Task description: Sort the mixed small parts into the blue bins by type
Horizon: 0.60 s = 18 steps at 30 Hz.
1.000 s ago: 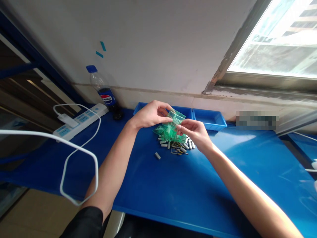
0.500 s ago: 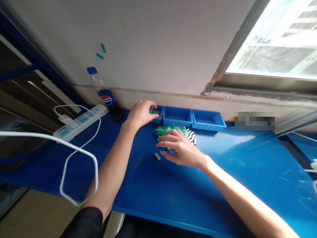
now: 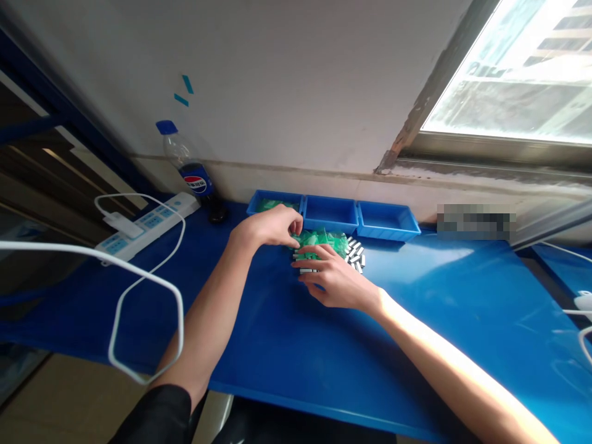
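Now three blue trays behind one green-bag heap; left hand: cannot tell grip; right hand: grip loosely spread.

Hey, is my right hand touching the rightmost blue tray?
Apart: in the head view, blue tabletop and silver pieces show between the right hand and the rightmost tray.

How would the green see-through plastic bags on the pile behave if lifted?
The green see-through plastic bags would probably be floppy, since they look crumpled. Their shiny surface suggests they might be somewhat slippery.
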Each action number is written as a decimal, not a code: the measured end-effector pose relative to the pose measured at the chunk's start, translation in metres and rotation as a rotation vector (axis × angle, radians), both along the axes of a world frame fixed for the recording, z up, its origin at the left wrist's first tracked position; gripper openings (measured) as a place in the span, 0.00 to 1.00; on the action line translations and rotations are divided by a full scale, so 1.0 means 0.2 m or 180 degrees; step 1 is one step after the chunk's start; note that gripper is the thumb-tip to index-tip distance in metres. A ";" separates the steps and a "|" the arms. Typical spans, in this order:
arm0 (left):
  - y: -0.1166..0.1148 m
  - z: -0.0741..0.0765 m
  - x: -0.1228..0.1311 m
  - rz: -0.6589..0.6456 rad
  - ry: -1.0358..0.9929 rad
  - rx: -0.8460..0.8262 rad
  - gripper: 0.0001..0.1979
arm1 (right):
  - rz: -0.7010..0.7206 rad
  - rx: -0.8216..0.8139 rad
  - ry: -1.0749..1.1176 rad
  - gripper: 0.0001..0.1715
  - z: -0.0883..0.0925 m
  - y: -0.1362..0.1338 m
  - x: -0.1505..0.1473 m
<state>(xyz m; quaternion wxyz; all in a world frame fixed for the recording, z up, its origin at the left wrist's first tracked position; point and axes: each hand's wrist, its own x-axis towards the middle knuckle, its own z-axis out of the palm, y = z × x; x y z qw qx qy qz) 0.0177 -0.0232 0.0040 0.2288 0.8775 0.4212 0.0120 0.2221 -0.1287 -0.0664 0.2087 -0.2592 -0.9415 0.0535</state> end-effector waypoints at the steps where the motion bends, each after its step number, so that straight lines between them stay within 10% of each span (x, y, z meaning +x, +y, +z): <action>1: 0.00 -0.01 0.02 0.0000 0.0092 -0.0022 0.12 | -0.0025 -0.0068 0.0151 0.12 0.00 0.00 0.00; 18: 0.01 -0.09 0.05 0.0143 0.0300 0.0228 0.18 | -0.0867 -0.0066 0.1102 0.09 0.05 0.10 0.13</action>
